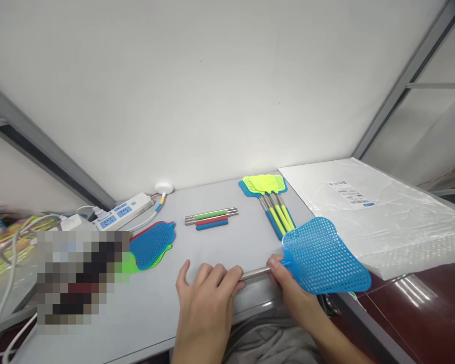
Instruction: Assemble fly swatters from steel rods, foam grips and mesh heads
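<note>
My right hand is closed around the neck of a blue fly swatter, where its mesh head meets the metal rod. Further along the same rod, my left hand wraps the handle end, which its fingers hide. The swatter lies across the front of the table, head to the right. Beyond my hands lie several metal rods with green, red and blue grips. To the left is a pile of loose swatter heads in blue, red and green. Several assembled swatters with yellow and blue heads rest at the back right.
A white bubble-wrap package with a label covers the table's right side. At the left stand a power strip, a round white device and cables. A blurred patch hides the left front. The white wall closes off the back.
</note>
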Action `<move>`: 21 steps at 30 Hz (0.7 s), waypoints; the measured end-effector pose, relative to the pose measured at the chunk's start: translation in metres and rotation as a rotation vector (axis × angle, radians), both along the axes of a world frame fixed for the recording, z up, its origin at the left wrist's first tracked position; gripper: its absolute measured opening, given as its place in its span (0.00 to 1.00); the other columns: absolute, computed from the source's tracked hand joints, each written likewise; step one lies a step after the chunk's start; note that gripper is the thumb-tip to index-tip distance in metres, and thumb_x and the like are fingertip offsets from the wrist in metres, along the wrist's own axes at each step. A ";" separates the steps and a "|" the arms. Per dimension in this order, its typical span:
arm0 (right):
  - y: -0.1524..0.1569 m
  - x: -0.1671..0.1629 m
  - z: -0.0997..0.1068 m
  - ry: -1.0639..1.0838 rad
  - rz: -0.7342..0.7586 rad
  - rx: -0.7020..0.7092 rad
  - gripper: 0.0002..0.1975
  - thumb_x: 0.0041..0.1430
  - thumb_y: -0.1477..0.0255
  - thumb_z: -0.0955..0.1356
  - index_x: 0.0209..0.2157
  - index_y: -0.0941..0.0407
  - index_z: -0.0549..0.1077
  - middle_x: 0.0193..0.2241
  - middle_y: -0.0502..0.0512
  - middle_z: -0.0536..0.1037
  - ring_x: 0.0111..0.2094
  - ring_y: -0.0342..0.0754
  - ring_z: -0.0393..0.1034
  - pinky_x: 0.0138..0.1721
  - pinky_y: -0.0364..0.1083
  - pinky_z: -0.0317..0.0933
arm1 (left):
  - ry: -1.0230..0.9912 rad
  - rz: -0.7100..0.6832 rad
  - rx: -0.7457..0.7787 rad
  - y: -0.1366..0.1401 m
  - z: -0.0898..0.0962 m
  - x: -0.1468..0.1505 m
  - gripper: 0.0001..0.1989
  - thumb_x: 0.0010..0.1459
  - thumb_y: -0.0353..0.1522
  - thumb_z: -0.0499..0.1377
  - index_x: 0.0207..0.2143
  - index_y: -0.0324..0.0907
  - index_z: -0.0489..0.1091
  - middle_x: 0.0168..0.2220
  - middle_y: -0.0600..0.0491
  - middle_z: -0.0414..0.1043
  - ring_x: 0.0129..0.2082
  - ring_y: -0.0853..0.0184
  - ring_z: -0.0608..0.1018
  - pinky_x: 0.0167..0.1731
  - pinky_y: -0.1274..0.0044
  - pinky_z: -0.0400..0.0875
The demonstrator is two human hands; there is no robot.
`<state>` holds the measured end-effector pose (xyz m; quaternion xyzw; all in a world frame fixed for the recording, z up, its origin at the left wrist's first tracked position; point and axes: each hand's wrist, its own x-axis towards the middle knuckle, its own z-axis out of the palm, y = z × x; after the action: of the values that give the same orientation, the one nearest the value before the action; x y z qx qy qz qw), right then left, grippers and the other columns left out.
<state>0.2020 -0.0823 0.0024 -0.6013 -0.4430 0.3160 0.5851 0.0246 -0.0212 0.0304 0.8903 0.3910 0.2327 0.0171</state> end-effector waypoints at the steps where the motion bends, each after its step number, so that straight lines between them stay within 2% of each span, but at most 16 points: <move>1: 0.001 0.004 -0.003 0.033 -0.066 0.016 0.25 0.65 0.57 0.62 0.17 0.53 0.56 0.17 0.45 0.56 0.21 0.42 0.52 0.26 0.44 0.51 | -0.002 0.023 0.033 0.003 0.000 -0.005 0.11 0.65 0.31 0.51 0.36 0.51 0.73 0.27 0.56 0.72 0.32 0.62 0.72 0.59 0.54 0.41; 5: 0.007 0.030 -0.008 0.223 -0.223 0.108 0.26 0.61 0.56 0.66 0.16 0.53 0.54 0.15 0.44 0.54 0.19 0.41 0.50 0.23 0.45 0.48 | -0.007 0.025 0.147 0.020 -0.001 -0.035 0.10 0.64 0.31 0.53 0.38 0.53 0.73 0.29 0.57 0.73 0.33 0.62 0.72 0.59 0.53 0.37; 8: 0.007 0.051 0.006 0.396 -0.254 0.161 0.26 0.59 0.58 0.68 0.15 0.53 0.54 0.15 0.44 0.52 0.18 0.41 0.48 0.22 0.45 0.48 | -0.032 0.043 0.259 0.036 -0.002 -0.067 0.10 0.63 0.31 0.54 0.39 0.52 0.74 0.33 0.54 0.76 0.35 0.59 0.72 0.58 0.50 0.39; 11: 0.005 0.066 0.022 0.576 -0.316 0.225 0.25 0.58 0.62 0.69 0.15 0.53 0.53 0.14 0.41 0.47 0.17 0.39 0.42 0.19 0.43 0.46 | -0.081 0.157 0.409 0.050 -0.002 -0.096 0.10 0.63 0.32 0.54 0.39 0.50 0.75 0.36 0.49 0.76 0.36 0.55 0.70 0.55 0.47 0.45; 13: 0.003 0.073 0.028 0.623 -0.345 0.265 0.24 0.58 0.65 0.68 0.16 0.54 0.53 0.14 0.41 0.47 0.17 0.39 0.40 0.19 0.42 0.46 | -0.117 0.209 0.468 0.054 0.001 -0.106 0.08 0.63 0.33 0.55 0.38 0.49 0.75 0.38 0.47 0.76 0.39 0.52 0.69 0.54 0.47 0.48; 16: 0.001 0.079 0.029 0.662 -0.358 0.295 0.24 0.59 0.66 0.68 0.16 0.54 0.53 0.13 0.41 0.47 0.16 0.39 0.40 0.18 0.42 0.46 | -0.217 0.222 0.475 0.048 0.006 -0.099 0.07 0.62 0.33 0.57 0.37 0.48 0.75 0.43 0.46 0.75 0.44 0.51 0.69 0.53 0.49 0.53; 21: 0.002 0.078 0.024 0.684 -0.380 0.371 0.21 0.61 0.67 0.65 0.17 0.54 0.55 0.13 0.42 0.48 0.16 0.39 0.42 0.18 0.42 0.48 | -0.395 0.201 0.500 0.024 0.015 -0.068 0.08 0.59 0.27 0.61 0.41 0.47 0.74 0.42 0.46 0.73 0.47 0.54 0.68 0.54 0.56 0.57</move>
<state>0.2802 -0.0804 0.0260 -0.4175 -0.1541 0.2989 0.8441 -0.0429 0.0029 0.0456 0.7616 0.3968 0.4901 -0.1493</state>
